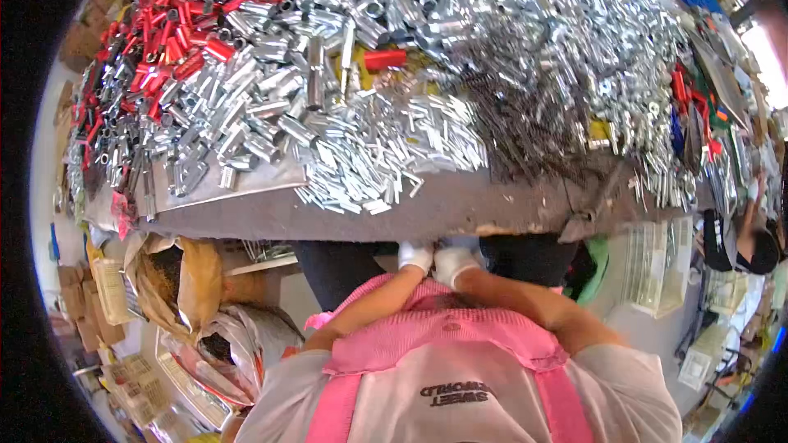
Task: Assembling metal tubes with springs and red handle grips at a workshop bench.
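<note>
Both hands wear white gloves and sit close together in front of my lap, just below the table's near edge. My left hand (415, 257) is beside my right hand (453, 264), almost touching it. Their fingers reach in under the edge and are too hidden and small to make out, so whatever they hold does not show. Nearest on the table (369, 226) is a pile of short, thin silver metal pins (353, 172). To its right spreads a heap of dark, thin metal pieces (525, 115).
Silver metal tubes (246, 102) and red tubes (176, 33) are heaped at the left, with many small shiny parts (607, 41) at the right. Below the table stand open brown sacks (197, 279) and a pale plastic crate (659, 267). Another person (751, 246) is at the far right.
</note>
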`<act>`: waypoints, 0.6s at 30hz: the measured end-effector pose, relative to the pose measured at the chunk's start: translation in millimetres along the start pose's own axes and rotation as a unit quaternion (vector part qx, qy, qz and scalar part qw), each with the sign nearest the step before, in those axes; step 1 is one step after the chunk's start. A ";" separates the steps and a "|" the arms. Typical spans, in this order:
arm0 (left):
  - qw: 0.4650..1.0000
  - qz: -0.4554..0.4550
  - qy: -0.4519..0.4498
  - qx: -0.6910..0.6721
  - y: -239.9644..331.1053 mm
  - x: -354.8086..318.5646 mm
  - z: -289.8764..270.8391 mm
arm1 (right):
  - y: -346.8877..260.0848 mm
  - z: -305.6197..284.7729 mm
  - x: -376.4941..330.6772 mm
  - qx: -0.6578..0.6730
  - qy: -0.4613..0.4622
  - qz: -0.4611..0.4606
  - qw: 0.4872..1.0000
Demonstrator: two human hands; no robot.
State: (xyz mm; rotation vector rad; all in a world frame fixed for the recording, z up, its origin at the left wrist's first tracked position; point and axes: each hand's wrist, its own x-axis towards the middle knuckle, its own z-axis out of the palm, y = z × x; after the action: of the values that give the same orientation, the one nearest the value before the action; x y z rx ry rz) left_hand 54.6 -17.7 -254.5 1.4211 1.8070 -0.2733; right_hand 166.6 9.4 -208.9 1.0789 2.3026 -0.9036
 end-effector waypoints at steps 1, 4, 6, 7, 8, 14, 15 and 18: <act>0.994 0.015 0.109 0.021 -5.1 12.7 17.6 | 6.9 14.4 6.6 0.005 0.007 0.007 1.000; 0.984 0.069 0.150 0.070 -4.0 1.7 18.1 | 1.1 -4.0 -7.1 0.006 -0.007 0.007 1.000; 0.985 0.032 0.152 -0.070 1.2 -13.1 -0.1 | -6.2 -24.0 -16.4 -0.003 -0.030 -0.012 0.999; 0.992 0.014 0.101 -0.070 6.4 -15.3 -5.1 | -6.9 -24.6 -20.6 0.005 -0.020 -0.010 1.000; 0.996 -0.003 0.056 -0.067 9.6 -8.9 -15.9 | -6.2 -30.2 -15.9 0.010 -0.003 -0.010 1.000; 0.996 0.065 0.038 0.057 -16.2 11.7 22.2 | 2.5 3.3 -1.1 -0.010 -0.046 -0.017 0.999; 0.995 0.075 0.053 0.046 -16.4 6.7 17.6 | -5.1 -14.5 -7.6 -0.023 -0.051 -0.034 0.998; 0.992 0.056 0.109 0.036 3.4 -14.3 1.2 | 4.9 8.8 -2.8 -0.001 -0.027 0.015 1.000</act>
State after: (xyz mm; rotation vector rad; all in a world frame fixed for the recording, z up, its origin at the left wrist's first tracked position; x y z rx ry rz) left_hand 58.8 -27.6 -244.3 1.6514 1.8973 -0.1302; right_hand 173.1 4.1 -215.1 1.0732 2.2368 -0.9082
